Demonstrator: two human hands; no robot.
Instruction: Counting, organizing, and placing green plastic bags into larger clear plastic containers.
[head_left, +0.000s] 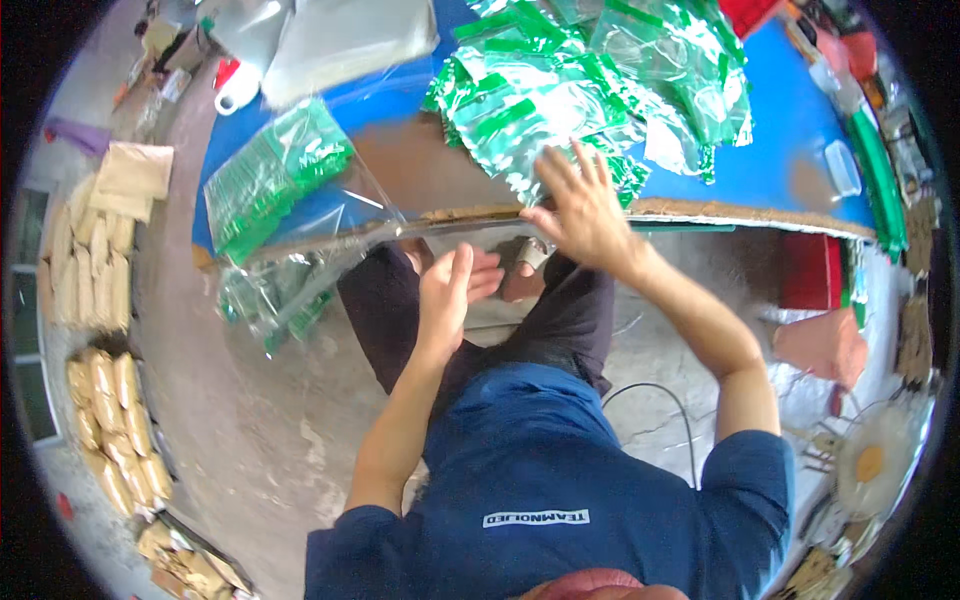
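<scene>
At the far left, brown packages [118, 425] lie stacked on the floor [220, 400] in two groups, one nearer the person than the other. To the right of these, the blue surface [770, 120] begins. A neat stack of green printed bags [275, 180] rests at its left end, near the edge. A white roll [238, 92] lies beyond the stack, just beside clear plastic sheets [350, 45] at the far side. Loose clear and green plastic [290, 295] hangs below the near edge.

The left hand [455, 295] is held above the lap, short of the surface edge. Its fingers are extended, the thumb is raised, and nothing is held.

The loose pile of green-and-clear bags [545, 100] occupies the far middle of the surface. The right hand [585, 215] is at the near side of this pile, fingers spread and open; whether the fingertips press on a bag or sit just above it cannot be confirmed from this angle.

Further right, a small clear tray [843, 168] lies near the surface's right end. A pinkish container [825, 345] stands below it.
</scene>
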